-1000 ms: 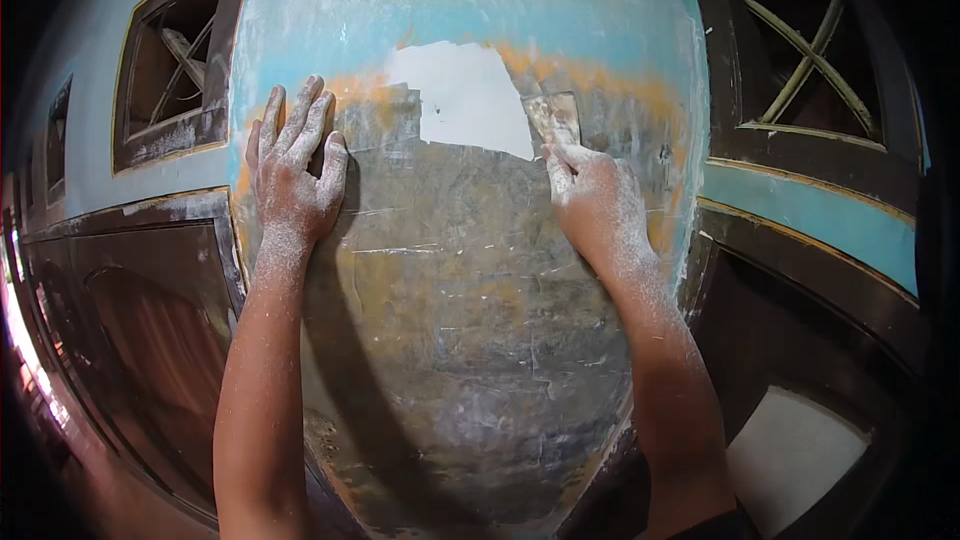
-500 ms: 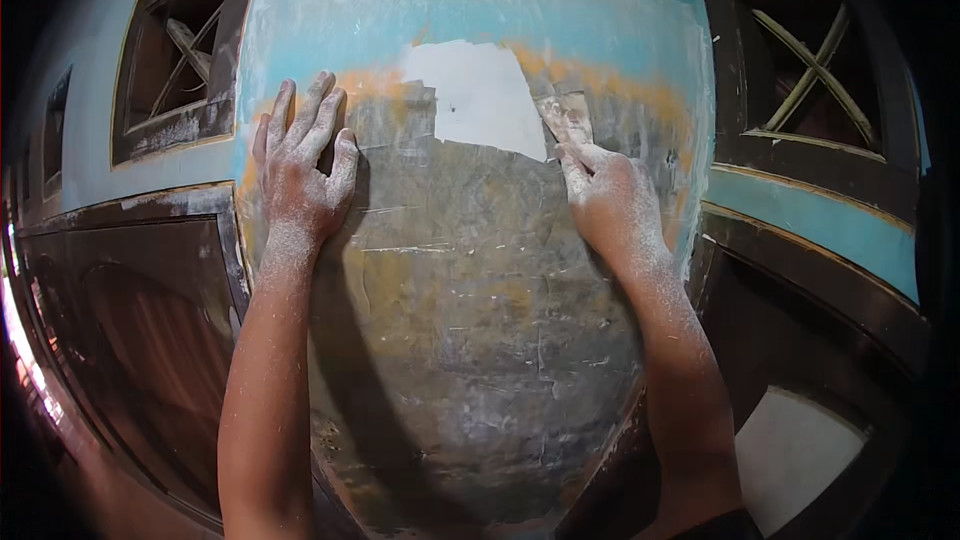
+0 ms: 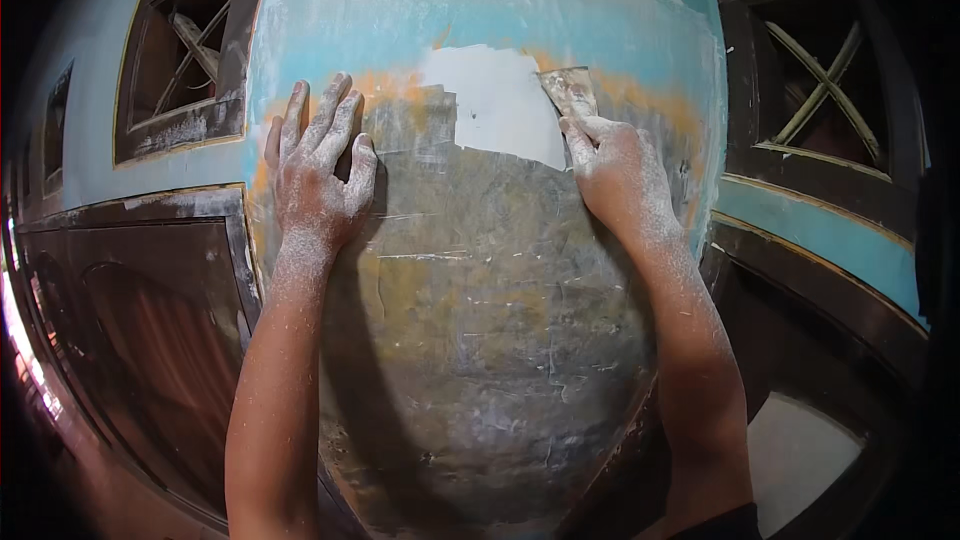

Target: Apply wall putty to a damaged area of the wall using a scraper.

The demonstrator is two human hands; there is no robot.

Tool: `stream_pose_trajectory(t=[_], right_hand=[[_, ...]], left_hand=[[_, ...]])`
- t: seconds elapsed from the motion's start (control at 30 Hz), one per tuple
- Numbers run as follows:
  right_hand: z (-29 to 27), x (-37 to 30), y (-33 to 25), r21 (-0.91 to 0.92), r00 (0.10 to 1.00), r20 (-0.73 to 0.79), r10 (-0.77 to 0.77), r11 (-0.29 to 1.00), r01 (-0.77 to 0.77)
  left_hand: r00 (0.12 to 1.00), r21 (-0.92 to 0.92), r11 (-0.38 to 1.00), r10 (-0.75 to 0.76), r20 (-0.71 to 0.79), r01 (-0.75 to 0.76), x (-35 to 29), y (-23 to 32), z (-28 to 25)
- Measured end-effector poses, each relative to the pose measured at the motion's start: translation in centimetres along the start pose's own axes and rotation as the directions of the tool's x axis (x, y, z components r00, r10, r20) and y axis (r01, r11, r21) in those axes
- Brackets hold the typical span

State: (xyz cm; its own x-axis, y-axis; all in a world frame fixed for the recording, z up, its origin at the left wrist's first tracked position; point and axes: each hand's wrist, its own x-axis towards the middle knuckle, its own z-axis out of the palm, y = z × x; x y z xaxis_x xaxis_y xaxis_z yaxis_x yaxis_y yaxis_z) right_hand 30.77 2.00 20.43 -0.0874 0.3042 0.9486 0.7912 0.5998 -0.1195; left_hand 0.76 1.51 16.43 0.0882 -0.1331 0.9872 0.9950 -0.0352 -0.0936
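In front of me is a wall (image 3: 460, 320) with light blue paint above, an orange-tinged band, and a rough grey-brown surface below. A white patch (image 3: 505, 105) with torn-looking edges sits across the band. My right hand (image 3: 615, 170), dusted white, grips a putty knife (image 3: 570, 92) whose smeared blade is up against the patch's right edge. The fingers hide its handle. My left hand (image 3: 320, 170), equally dusty, lies against the wall left of the patch, fingers stretched and spread, holding nothing.
A dark-framed opening with crossed slats (image 3: 822, 88) is on the right, and a similar opening (image 3: 190, 45) on the left. Below the left one stands a dark wooden door (image 3: 150, 310). A pale panel (image 3: 800, 455) shows at the lower right.
The view has shifted slightly, so wall and hands sit a little further right. The putty knife's blade now shows more fully beside the patch's edge. Both hands keep their poses.
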Motion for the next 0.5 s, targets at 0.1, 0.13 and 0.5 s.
stream_pose_trajectory(t=[0.1, 0.13, 0.5], right_hand=[[0.1, -0.4, 0.8, 0.001, 1.0, 0.02, 0.021, 1.0, -0.021], [0.0, -0.4, 0.9, -0.01, 0.998, 0.043, 0.048, 0.999, -0.048], [0.1, 1.3, 0.6, -0.043, 1.0, -0.002, -0.009, 0.999, 0.009]], left_hand=[[1.0, -0.014, 1.0, -0.008, 0.012, 0.009, -0.1, 0.3, 0.0], [1.0, -0.025, 1.0, -0.008, 0.008, 0.009, -0.1, 0.4, -0.1], [1.0, -0.027, 1.0, 0.005, 0.005, -0.005, 0.0, -0.1, 0.6]])
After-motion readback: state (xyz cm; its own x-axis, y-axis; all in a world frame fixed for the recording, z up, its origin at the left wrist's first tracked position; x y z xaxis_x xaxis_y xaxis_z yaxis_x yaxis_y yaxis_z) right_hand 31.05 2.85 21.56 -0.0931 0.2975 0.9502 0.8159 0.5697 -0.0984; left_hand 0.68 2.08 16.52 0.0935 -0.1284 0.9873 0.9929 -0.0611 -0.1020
